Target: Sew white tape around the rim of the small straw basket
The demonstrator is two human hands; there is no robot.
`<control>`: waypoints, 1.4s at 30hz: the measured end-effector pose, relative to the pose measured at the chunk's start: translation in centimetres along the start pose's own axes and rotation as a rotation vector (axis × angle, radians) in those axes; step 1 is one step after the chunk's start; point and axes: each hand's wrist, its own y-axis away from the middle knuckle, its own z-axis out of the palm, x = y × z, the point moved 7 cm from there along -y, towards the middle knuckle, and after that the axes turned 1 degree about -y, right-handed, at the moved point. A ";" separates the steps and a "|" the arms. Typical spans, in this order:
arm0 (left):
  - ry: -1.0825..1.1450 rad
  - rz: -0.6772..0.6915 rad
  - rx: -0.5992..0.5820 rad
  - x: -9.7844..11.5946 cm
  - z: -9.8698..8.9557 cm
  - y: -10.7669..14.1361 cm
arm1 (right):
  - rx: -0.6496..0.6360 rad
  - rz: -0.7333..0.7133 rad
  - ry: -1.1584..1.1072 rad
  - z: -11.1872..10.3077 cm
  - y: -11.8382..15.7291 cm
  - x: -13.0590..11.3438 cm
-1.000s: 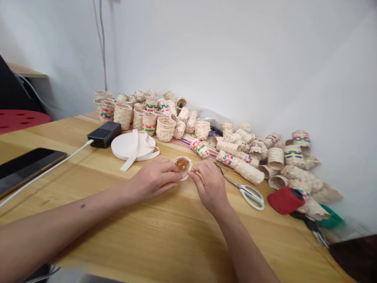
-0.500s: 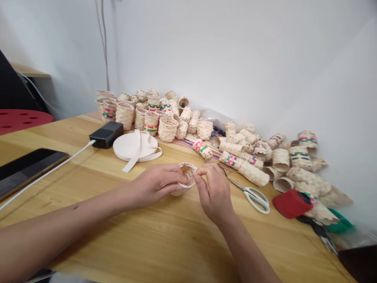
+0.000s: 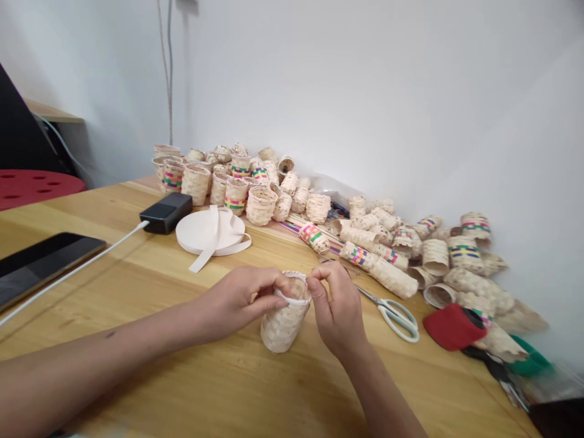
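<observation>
A small woven basket (image 3: 283, 325) with a white-bound rim stands tilted between my hands, its opening facing up and its side in view. My left hand (image 3: 249, 298) pinches the rim on the left, thumb outside and fingers inside. At the rim's right edge is my right hand (image 3: 335, 307), its thumb and index finger pressed together; what they pinch is too small to make out. Right of that hand lie scissors (image 3: 396, 317) with white handles. Beyond my left hand rests a flat roll of white ribbon (image 3: 187, 231).
Many woven baskets (image 3: 261, 205) are piled along the wall. A black device (image 3: 166, 213) with a white cable and a phone (image 3: 50, 264) lie at the left. A red object (image 3: 454, 326) and a green one (image 3: 531, 356) are at the right.
The basket has turned from mostly hidden behind my left hand to show its whole side. My right hand has stayed near the rim, its fingers still closed. The view has shifted slightly.
</observation>
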 end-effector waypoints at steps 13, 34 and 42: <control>0.062 0.191 -0.128 1.0 0.1 -0.1 | -0.073 0.044 -0.079 0.1 -0.2 -0.3; -0.041 0.186 0.128 0.5 -0.2 0.3 | -0.141 -0.238 -0.224 -1.5 -0.9 -1.8; -0.027 0.154 0.139 -0.5 -1.9 0.2 | -0.332 -0.203 -0.078 -0.6 -0.9 -1.0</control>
